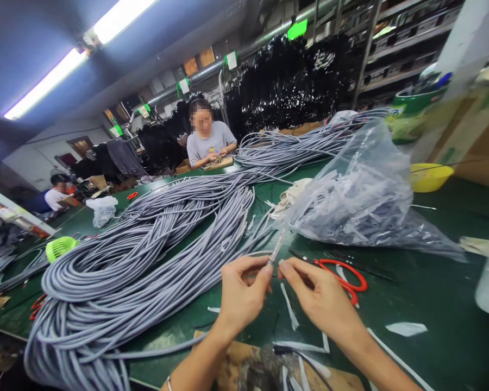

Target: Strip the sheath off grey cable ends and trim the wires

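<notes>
My left hand [242, 296] is closed, its thumb and fingers pinching a thin cable end [277, 247] with a pale, braided-looking tip that points up and away. Close beside it my right hand [320, 296] is also pinched, fingertips almost touching the left ones; whatever lies between them is hidden. Just beyond the right hand lie red-handled scissors [361, 279] on the green table [432, 282]. A big looped bundle of grey cables [146, 271] spreads to the left. White scraps [289, 307] lie below the hands.
A clear plastic bag [350, 201] full of pale scraps stands behind my right hand. Further right are a yellow bowl [431, 178], a green tub [415, 106] and a cardboard box [476, 136]. A worn board [236, 358] lies nearest me. Across the table sits a co-worker [209, 141].
</notes>
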`<state>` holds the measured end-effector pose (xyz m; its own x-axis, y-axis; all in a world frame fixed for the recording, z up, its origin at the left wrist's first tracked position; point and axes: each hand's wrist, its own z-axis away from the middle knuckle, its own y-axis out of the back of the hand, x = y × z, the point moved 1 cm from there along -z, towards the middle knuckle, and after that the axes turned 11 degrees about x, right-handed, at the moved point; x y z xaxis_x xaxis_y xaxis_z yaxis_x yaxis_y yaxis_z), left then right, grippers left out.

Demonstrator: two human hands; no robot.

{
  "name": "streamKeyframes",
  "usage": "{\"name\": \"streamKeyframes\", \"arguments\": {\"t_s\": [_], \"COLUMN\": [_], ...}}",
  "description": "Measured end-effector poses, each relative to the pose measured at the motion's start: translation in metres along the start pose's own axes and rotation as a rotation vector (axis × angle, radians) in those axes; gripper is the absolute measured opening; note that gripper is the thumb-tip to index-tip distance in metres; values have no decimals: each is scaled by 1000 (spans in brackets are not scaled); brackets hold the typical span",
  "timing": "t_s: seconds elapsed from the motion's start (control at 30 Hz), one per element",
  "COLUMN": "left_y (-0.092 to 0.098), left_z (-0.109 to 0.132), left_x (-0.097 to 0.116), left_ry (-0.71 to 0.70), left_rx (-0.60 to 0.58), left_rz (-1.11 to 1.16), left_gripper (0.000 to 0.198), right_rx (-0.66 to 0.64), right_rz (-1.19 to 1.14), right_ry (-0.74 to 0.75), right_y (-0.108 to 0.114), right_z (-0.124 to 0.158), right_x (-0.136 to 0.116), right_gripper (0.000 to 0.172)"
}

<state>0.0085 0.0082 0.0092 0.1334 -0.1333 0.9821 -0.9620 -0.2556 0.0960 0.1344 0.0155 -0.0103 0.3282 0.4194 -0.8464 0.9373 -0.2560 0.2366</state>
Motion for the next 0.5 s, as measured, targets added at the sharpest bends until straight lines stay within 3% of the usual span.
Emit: {"name": "streamKeyframes", "arguments": {"t_s": [0.1,0.2,0.4,0.5], "left_y": [0,1,0,1], "left_z": [-1,0,4,4], "left_x": [0,0,-1,-2], "left_ry": [29,21,-59,-122], "left_rx": [-25,-21,18,14], "left_rz": [-19,-76,-201,-201], "left_gripper": [27,23,20,19], "right_rx": [-37,12,341,379], "right_rz": [-131,-95,357,457], "right_ry": [-88,-43,473,590], "right_y": [-2,-3,-5,-5], "right_z": [-1,3,17,18], "right_x": [1,-1,-10,-11], "right_gripper": [46,42,30,30]}}
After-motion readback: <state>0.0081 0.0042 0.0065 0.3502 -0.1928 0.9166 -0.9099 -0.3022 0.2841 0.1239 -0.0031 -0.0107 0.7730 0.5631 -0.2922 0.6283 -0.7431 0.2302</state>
